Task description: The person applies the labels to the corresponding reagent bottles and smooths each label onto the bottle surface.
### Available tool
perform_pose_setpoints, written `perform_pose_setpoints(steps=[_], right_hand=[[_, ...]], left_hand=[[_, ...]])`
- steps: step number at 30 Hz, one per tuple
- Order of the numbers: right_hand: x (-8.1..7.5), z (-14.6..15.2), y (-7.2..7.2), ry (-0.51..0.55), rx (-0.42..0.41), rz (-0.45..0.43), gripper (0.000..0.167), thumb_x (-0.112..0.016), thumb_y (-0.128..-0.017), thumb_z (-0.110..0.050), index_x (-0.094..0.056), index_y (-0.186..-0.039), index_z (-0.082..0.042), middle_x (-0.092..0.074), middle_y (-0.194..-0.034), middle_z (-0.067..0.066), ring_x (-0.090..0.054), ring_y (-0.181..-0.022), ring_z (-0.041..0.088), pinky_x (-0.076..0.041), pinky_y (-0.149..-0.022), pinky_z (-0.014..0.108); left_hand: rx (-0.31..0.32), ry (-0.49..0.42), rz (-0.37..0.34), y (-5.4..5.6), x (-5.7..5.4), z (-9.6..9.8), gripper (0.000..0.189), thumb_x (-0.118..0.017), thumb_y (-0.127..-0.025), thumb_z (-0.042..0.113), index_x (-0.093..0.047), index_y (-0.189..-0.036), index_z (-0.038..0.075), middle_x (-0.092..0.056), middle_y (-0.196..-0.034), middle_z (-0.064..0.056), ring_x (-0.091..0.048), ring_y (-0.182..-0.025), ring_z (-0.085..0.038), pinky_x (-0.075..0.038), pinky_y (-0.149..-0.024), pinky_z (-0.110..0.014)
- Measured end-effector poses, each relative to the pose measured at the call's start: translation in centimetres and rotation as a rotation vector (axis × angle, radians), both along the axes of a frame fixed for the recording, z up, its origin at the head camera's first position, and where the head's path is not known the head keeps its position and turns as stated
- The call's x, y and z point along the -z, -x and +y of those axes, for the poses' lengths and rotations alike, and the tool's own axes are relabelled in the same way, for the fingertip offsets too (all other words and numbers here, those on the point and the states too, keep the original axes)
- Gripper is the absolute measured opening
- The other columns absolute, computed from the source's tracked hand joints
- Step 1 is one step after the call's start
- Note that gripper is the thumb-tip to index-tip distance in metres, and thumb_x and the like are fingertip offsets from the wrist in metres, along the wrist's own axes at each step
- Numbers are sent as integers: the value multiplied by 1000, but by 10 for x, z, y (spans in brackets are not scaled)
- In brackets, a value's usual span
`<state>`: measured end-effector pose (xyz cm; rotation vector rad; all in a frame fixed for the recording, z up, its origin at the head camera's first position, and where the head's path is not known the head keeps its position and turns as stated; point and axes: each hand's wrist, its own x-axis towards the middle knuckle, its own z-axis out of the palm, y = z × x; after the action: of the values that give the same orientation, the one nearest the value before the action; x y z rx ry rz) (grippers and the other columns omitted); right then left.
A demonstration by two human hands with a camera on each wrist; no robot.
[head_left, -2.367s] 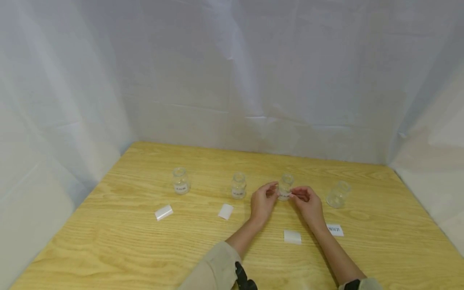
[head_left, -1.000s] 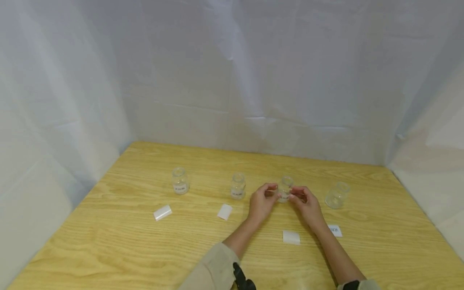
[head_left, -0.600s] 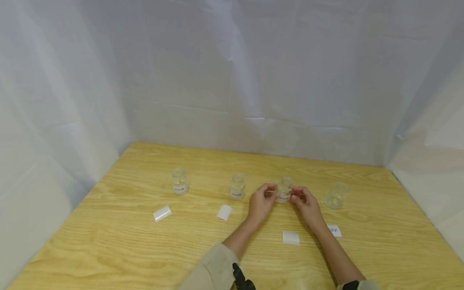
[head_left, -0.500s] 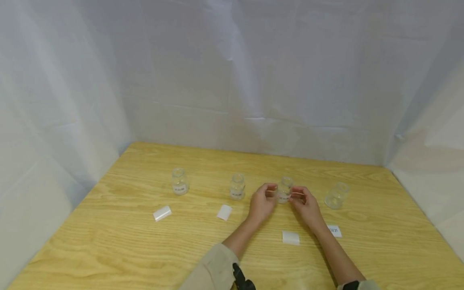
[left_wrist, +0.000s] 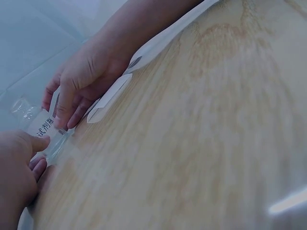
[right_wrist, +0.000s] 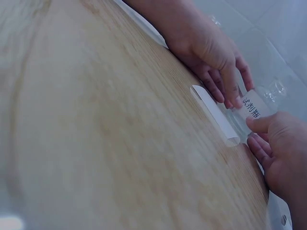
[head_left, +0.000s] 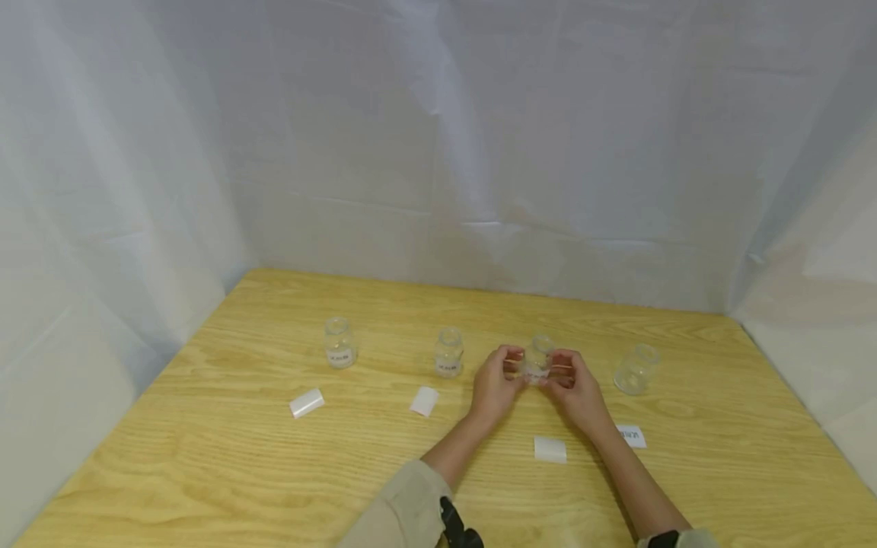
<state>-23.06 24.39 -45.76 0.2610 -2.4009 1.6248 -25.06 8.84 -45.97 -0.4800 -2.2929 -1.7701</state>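
Note:
A small clear glass bottle (head_left: 540,348) stands upright on the table between the two hands. Its front carries a white label (right_wrist: 253,103) with black handwritten characters. My left hand (head_left: 495,384) holds the bottle's left side, thumb on the label and fingers curled round behind. From the other side my right hand (head_left: 579,392) grips it the same way, its thumb (right_wrist: 259,123) on the label's edge. In the head view the two thumbs sit close together low on the bottle's front, covering part of the label.
Two labelled glass bottles (head_left: 340,344) (head_left: 449,352) stand to the left, and an unlabelled one (head_left: 636,370) to the right. Curled white backing pieces (head_left: 307,403) (head_left: 425,401) (head_left: 550,449) lie in front. A written label (head_left: 632,436) lies partly behind the right forearm. White sheeting (head_left: 438,152) surrounds the wooden table.
Both thumbs have moved inward and down over the label toward each other, and the fingers now reach further round the bottle. The other bottles and paper pieces stay in place.

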Motion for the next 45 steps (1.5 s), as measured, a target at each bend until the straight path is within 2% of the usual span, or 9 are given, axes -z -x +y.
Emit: perform_pose_setpoints(steps=[9,25,35,41,45], right_hand=[[-1,0,0,36,-6,8,41,-59,-83,13,-42,-120,8,-49,-114,25,-52,-103,37,-45,-81,22],[-2,1,-1,49,6,0,34,-55,-85,13,-44,-117,8,-51,-112,25,-52,-102,34,-43,-81,17],[-26,-10,-14,34,21,-20,30,-51,-85,16,-43,-114,14,-51,-109,29,-50,-100,39,-41,-79,14],[-12,-3,-6,62,15,-15,30,-53,-86,14,-44,-115,11,-51,-110,27,-52,-99,31,-42,-79,15],[-3,0,-2,78,14,-8,31,-54,-86,12,-45,-116,9,-52,-111,25,-52,-98,25,-42,-80,16]], left_hand=[[-1,-21,-2,0,-1,-1,38,-71,-71,-12,-61,-106,2,-61,-101,-8,-60,-89,-22,-48,-74,-21],[-5,-34,2,1,1,0,35,-68,-73,-12,-62,-104,4,-63,-100,-8,-61,-87,-23,-49,-73,-21],[-2,-33,-7,1,-1,1,31,-66,-77,-9,-62,-104,4,-63,-100,-7,-61,-87,-21,-48,-73,-21],[-13,-33,-13,1,0,1,24,-63,-81,-4,-63,-104,5,-63,-99,-7,-61,-85,-19,-49,-71,-21],[-10,-44,-22,0,-1,1,27,-63,-79,-5,-63,-104,4,-63,-99,-8,-61,-85,-20,-49,-71,-21]])
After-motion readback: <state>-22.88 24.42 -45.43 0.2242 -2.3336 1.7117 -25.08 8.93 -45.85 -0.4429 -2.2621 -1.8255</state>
